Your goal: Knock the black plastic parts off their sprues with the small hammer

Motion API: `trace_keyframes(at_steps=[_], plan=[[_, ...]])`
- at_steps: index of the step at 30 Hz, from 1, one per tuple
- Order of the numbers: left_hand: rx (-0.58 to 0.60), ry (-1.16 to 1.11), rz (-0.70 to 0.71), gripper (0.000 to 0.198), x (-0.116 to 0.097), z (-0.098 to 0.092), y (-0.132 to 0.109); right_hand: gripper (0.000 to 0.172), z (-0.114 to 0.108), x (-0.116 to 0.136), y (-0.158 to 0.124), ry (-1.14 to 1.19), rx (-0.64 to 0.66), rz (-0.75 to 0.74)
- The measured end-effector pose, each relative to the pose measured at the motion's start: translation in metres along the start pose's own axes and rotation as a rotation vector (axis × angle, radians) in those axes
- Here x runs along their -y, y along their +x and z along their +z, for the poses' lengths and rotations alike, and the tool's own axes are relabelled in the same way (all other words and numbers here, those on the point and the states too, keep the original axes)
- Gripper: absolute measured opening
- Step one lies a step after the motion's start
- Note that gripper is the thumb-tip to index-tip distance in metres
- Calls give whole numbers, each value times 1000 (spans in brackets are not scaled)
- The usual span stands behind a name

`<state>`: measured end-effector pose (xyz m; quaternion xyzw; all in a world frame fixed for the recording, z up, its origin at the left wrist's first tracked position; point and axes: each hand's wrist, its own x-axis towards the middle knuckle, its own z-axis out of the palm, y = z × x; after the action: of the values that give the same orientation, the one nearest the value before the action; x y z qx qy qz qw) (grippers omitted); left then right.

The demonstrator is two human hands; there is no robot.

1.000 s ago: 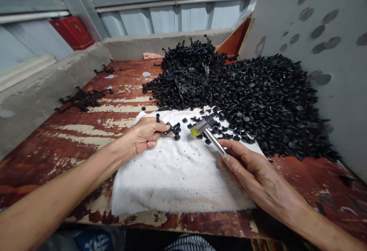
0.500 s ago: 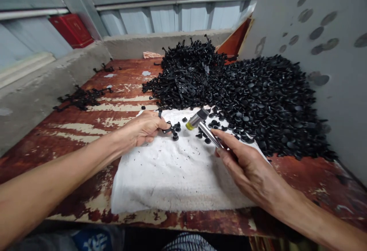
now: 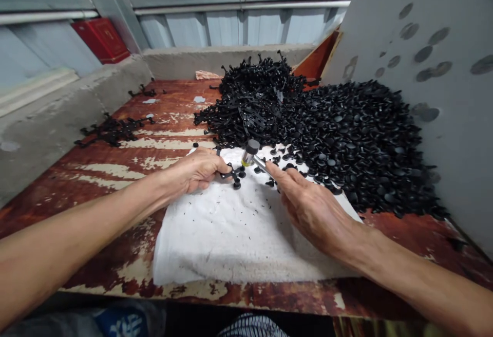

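Right hand (image 3: 311, 206) slid up the hammer (image 3: 251, 151), near black plastic pile (image 3: 346, 131).

"How many hands?"
"Two: a left hand (image 3: 198, 171) with one black plastic piece (image 3: 230, 174), and a right hand (image 3: 311, 208)."
"Tools?"
"One hammer (image 3: 252, 153), at twelve o'clock on one white towel (image 3: 246, 239)."
"Heaps?"
"Two: black runners (image 3: 250, 103) at twelve o'clock, black round caps (image 3: 358, 147) at one."

Matt black plastic parts (image 3: 346, 142), rough white cloth (image 3: 239, 239), chipped painted wood (image 3: 96, 188)

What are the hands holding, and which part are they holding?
The left hand pinches a black plastic piece by one end; the right hand seems to hold a small hammer by its metal handle.
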<state>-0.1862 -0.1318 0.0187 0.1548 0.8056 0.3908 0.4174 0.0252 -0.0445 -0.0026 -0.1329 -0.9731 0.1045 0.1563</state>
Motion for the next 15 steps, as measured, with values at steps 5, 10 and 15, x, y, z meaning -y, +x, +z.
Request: trace_keyframes(at_steps=[5, 10, 15], plan=[[31, -60, 0, 16, 7, -3, 5, 58, -5, 4, 1, 68, -177, 25], [19, -77, 13, 18, 6, 0, 4, 59, -9, 5, 2, 24, 18, -7], [51, -92, 35, 18, 7, 1, 0, 55, -19, 14, -1, 189, -309, 38]])
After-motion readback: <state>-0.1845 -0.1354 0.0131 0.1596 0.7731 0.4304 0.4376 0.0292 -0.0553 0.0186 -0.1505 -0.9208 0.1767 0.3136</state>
